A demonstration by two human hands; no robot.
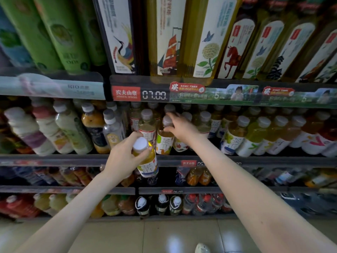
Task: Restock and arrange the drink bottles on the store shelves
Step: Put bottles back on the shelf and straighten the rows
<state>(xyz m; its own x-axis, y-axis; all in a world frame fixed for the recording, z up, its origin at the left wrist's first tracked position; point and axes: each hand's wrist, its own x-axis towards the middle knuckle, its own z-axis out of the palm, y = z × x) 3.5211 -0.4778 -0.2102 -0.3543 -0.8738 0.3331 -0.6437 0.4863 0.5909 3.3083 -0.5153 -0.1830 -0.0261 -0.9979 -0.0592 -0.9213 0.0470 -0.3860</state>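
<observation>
At the second tier of a four-tier drinks shelf (73,158), two bare hands are busy with two bottles, one each. The left hand (124,156) has fingers and thumb wrapped round the neck and shoulder of one yellow tea bottle (147,168). It holds the bottle clear of the shelf front, leaning, with the round white cap facing up. This bottle is clear plastic with pale yellow liquid and a white paper-look label. The right hand (180,127) reaches into the row, fingers over and thumb under the grey cap of one amber tea bottle (164,143), which stands at the front of its lane, touching its neighbours. To its right, more capped plastic bottles of yellow, green and orange drink stand shoulder to shoulder. On the top tier stand tall illustrated bottles (120,33); below them, a glossy price strip (154,95) reads 07.00. On the lowest tier three dark bottles (162,201) with white caps stand side by side. Smooth pale floor tiles (109,234) reflect light, and one shoe tip (202,248) shows.
</observation>
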